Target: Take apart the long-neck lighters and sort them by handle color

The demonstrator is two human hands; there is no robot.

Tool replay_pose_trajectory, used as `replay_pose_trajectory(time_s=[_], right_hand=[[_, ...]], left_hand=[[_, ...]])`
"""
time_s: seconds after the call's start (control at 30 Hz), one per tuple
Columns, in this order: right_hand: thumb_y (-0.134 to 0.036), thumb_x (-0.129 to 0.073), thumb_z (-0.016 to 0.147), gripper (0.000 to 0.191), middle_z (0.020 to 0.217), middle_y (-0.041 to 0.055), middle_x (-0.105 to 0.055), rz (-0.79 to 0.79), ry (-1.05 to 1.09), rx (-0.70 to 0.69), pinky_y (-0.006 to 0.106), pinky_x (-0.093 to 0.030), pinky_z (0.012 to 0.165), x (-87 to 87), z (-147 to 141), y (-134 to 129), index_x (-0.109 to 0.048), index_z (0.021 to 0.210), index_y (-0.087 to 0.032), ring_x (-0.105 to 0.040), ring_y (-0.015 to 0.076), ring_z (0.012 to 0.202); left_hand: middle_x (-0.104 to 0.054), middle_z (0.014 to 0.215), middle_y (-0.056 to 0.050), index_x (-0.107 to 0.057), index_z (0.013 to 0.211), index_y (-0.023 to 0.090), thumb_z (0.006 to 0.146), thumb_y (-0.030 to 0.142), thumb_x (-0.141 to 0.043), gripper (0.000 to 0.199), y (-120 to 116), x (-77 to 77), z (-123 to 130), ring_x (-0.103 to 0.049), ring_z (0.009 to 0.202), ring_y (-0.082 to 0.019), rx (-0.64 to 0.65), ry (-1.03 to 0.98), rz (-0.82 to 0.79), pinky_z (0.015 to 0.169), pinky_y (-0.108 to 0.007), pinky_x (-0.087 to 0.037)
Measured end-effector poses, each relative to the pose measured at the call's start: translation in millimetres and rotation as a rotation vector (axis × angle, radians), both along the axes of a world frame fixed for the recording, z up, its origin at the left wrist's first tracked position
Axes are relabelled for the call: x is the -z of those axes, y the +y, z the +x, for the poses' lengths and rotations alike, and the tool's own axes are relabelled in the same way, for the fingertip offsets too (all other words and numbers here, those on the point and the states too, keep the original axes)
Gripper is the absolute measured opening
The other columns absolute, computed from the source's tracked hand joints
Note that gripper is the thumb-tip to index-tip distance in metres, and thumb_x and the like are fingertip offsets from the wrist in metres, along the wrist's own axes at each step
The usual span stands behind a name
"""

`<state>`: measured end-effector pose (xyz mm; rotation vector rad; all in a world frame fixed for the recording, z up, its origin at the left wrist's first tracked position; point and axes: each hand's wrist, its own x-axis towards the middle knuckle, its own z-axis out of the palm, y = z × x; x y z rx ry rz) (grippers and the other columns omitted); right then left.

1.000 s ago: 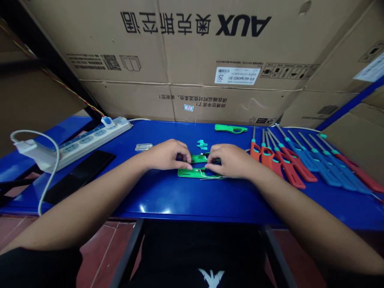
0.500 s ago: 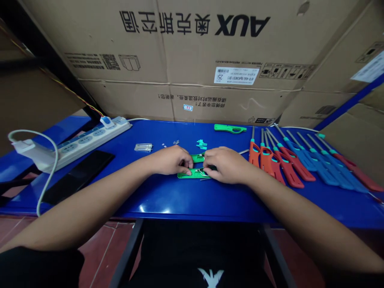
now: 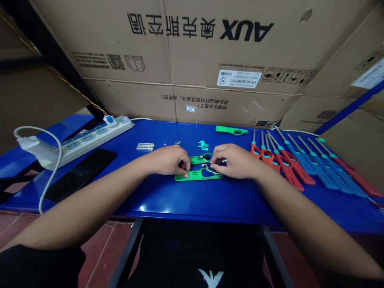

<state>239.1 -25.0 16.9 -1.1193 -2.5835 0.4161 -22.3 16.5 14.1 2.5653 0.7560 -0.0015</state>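
Two green plastic casing halves lie one behind the other on the blue table: the near green casing half (image 3: 198,175) and the far green casing half (image 3: 196,160). My left hand (image 3: 172,161) is closed at their left ends, with fingertips on the near half. My right hand (image 3: 232,161) pinches a small dark part with a white wire (image 3: 211,171) above the right part of the casings. The wire curves over the opening of the near half.
Behind lie teal pieces (image 3: 203,145), a clear plastic part (image 3: 145,147) and another green casing (image 3: 231,130). Several red and blue lighters (image 3: 327,172) lie at the right. A black phone (image 3: 82,175) and a white power strip (image 3: 90,138) are on the left. Cardboard (image 3: 192,52) stands behind.
My right hand has shifted right and up off the near casing with the dark part, uncovering the casing's opening. My left hand stays at the left ends.
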Motion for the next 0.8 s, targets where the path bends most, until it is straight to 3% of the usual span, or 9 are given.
replay_pose_trajectory(time_s=[0.1,0.17,0.27,0.37,0.5,0.67,0.8], right_hand=[[-0.027,-0.064,0.088,0.014,0.093,0.0054,-0.071,-0.043,-0.008,0.089,0.03,-0.047,0.073,3.2,8.6,8.9,-0.076,0.09,-0.019,-0.064,0.017,0.081],[-0.03,-0.064,0.089,0.018,0.102,0.0066,-0.072,-0.002,-0.009,0.162,0.031,-0.048,0.077,7.4,11.6,16.0,-0.075,0.099,-0.019,-0.065,0.0184,0.086],[-0.028,-0.064,0.088,0.025,0.111,0.0082,-0.072,0.04,-0.141,0.216,0.035,-0.049,0.084,12.8,12.5,25.2,-0.074,0.108,-0.019,-0.065,0.0224,0.095],[-0.027,-0.062,0.089,0.024,0.112,0.0078,-0.072,-0.004,-0.21,0.191,0.035,-0.05,0.085,15.0,11.2,29.5,-0.075,0.108,-0.02,-0.066,0.0221,0.096],[-0.028,-0.06,0.09,0.026,0.112,0.008,-0.072,0.05,-0.088,0.178,0.034,-0.051,0.085,14.2,9.8,28.5,-0.073,0.112,-0.02,-0.067,0.0199,0.092],[-0.028,-0.059,0.091,0.024,0.108,0.0079,-0.073,0.139,0.057,0.209,0.036,-0.052,0.086,11.4,17.9,25.7,-0.074,0.108,-0.02,-0.067,0.0206,0.092],[-0.029,-0.058,0.091,0.024,0.108,0.0082,-0.074,0.124,0.062,0.248,0.036,-0.053,0.086,7.2,29.8,24.8,-0.075,0.107,-0.021,-0.068,0.0203,0.091]], left_hand=[[-0.074,0.089,-0.003,-0.077,0.09,0.022,0.089,0.037,-0.068,0.018,5.3,-1.1,-5.1,-0.066,0.08,-0.016,-0.003,-0.113,0.075,0.075,-0.026,-0.045],[-0.074,0.099,-0.006,-0.075,0.102,0.02,0.092,0.037,-0.063,0.023,7.1,1.5,-4.5,-0.066,0.088,-0.018,-0.091,-0.16,0.153,0.082,-0.028,-0.047],[-0.072,0.105,-0.008,-0.072,0.114,0.02,0.092,0.04,-0.063,0.032,7.4,8.4,1.0,-0.066,0.092,-0.02,-0.167,-0.089,0.193,0.085,-0.031,-0.047],[-0.072,0.102,-0.006,-0.073,0.113,0.02,0.088,0.044,-0.066,0.034,7.4,14.7,7.4,-0.066,0.091,-0.02,-0.172,-0.032,0.166,0.085,-0.032,-0.047],[-0.069,0.097,-0.006,-0.073,0.103,0.019,0.078,0.039,-0.074,0.032,5.1,14.8,13.3,-0.064,0.088,-0.02,-0.212,0.011,0.241,0.077,-0.029,-0.048],[-0.068,0.101,-0.013,-0.072,0.101,0.015,0.082,0.025,-0.064,0.023,-4.3,-10.3,6.2,-0.063,0.095,-0.026,-0.128,0.176,0.695,0.081,-0.036,-0.048],[-0.069,0.098,-0.009,-0.074,0.099,0.018,0.083,0.031,-0.063,0.024,-1.3,-39.6,-16.0,-0.064,0.09,-0.024,-0.181,0.112,0.735,0.082,-0.035,-0.049]])
